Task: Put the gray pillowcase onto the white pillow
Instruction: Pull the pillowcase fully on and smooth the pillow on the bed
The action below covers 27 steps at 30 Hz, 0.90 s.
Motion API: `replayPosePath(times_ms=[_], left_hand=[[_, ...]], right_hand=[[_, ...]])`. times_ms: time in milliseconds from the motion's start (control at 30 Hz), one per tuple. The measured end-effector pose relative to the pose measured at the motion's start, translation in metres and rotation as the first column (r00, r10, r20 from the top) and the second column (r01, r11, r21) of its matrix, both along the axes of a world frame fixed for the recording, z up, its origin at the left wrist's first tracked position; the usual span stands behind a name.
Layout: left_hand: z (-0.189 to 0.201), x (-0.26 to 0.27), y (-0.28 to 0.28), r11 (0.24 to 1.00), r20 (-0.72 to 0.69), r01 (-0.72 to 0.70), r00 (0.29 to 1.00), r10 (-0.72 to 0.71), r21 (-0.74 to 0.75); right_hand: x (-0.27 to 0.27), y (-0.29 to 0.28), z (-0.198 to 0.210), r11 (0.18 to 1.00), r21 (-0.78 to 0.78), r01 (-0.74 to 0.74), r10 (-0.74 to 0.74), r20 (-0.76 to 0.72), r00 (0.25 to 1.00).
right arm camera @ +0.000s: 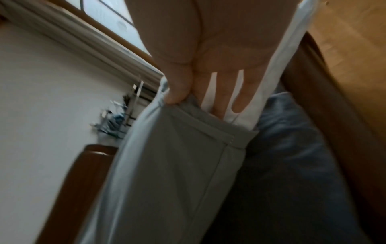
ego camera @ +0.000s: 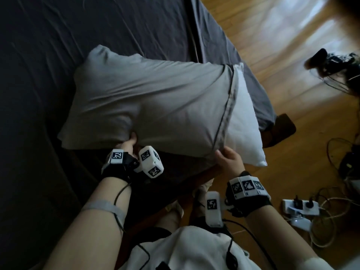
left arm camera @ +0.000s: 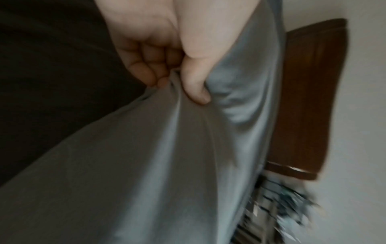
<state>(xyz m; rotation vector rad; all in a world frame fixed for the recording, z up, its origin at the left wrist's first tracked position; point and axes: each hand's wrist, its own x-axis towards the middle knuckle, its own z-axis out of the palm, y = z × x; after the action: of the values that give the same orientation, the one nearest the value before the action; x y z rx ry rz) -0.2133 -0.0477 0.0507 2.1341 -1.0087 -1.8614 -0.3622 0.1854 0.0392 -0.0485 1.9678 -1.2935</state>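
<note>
The gray pillowcase (ego camera: pixel 155 98) covers most of the white pillow (ego camera: pixel 243 123), whose right end sticks out past the dark-edged hem. The pillow lies across the bed's near corner. My left hand (ego camera: pixel 130 142) grips a bunch of pillowcase fabric at its near edge. In the left wrist view the left hand (left arm camera: pixel 179 85) has its fingers curled and its thumb pressed into the pillowcase (left arm camera: pixel 167 165). My right hand (ego camera: pixel 228 158) holds the hem at the near corner. The right wrist view shows the right hand (right arm camera: pixel 194 99) with thumb outside the pillowcase (right arm camera: pixel 177 165) and fingers tucked inside against the pillow (right arm camera: pixel 277 69).
A dark gray sheet (ego camera: pixel 78 36) covers the bed, with a wooden frame corner (ego camera: pixel 282 129) at the right. Beyond it is wooden floor (ego camera: pixel 292 36) with a white power strip (ego camera: pixel 300 207), loose cables and a black device (ego camera: pixel 331 61).
</note>
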Motion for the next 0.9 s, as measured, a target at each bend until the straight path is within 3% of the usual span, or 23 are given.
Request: replayPosePath(times_ms=[100,167,267,400,500,600,733,800,900], left_hand=[[0.032,-0.010,-0.007,0.973,-0.155,-0.155,0.980,0.129,-0.173],[0.064,-0.017,-0.006,0.953,-0.191,-0.143,0.977,0.092,-0.269],[0.116,-0.023,0.004,0.908,-0.237,-0.121,0.971,0.025,-0.401],[0.153,-0.019,0.010,0.835,-0.290,-0.121,0.956,-0.047,-0.537],[0.162,-0.011,0.008,0.832,-0.271,-0.086,0.959,-0.080,-0.548],[0.160,0.000,0.011,0.858,-0.218,-0.036,0.972,-0.090,-0.512],[0.144,0.020,0.016,0.897,-0.150,0.013,0.985,-0.088,-0.443],[0.137,0.028,0.014,0.894,-0.133,0.041,0.985,-0.111,-0.445],[0.136,0.032,0.011,0.889,-0.094,0.119,0.980,-0.178,-0.443]], right_hand=[[-0.012,-0.015,0.031,0.990,-0.109,0.089,-0.101,-0.108,0.989],[-0.024,-0.024,0.058,0.969,-0.180,0.171,-0.205,-0.193,0.960],[-0.038,-0.030,0.105,0.885,-0.397,0.243,-0.338,-0.191,0.921],[-0.041,-0.036,0.152,0.728,-0.678,0.105,-0.258,-0.128,0.958],[-0.037,-0.041,0.164,0.632,-0.773,0.055,-0.127,-0.034,0.991],[-0.031,-0.039,0.164,0.662,-0.749,0.021,-0.060,-0.025,0.998],[-0.022,-0.038,0.154,0.787,-0.600,-0.144,0.094,-0.113,0.989],[-0.021,-0.035,0.154,0.824,-0.491,-0.285,0.205,-0.211,0.956],[-0.025,-0.028,0.152,0.854,-0.248,-0.458,0.335,-0.411,0.848]])
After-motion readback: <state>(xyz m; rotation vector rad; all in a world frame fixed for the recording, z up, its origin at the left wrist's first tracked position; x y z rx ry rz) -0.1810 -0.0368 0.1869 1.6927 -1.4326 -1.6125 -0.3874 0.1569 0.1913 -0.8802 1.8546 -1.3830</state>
